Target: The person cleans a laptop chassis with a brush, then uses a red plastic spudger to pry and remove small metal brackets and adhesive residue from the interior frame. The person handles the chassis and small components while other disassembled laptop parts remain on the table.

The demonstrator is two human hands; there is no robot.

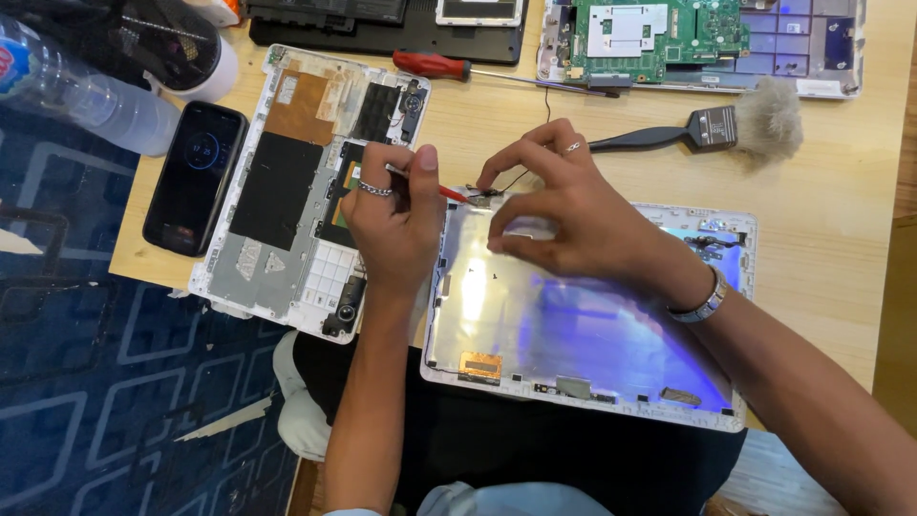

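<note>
Wooden tabletop (841, 239) is carrying an opened laptop in several parts, with dark patterned flooring (115, 382) showing beside it. Person's left hand (396, 215) is closing its fingers around a small red-handled tool (449, 192), the tip reaching toward the top edge of a silvery display back panel (573, 325) lying at the near table edge. Right hand (554, 205) is resting on that panel, thumb and forefinger pinching narrowly at a small metal part (482, 198) near the panel's top corner; a thin black wire is running up from there. Lying just left of the left hand is a white keyboard-side casing (287, 191), with a dark phone (196, 177) beside it. Farther back, a red-handled screwdriver (478, 72), a black brush (726, 124) and a green circuit board (659, 33) are sitting well apart from the hands
</note>
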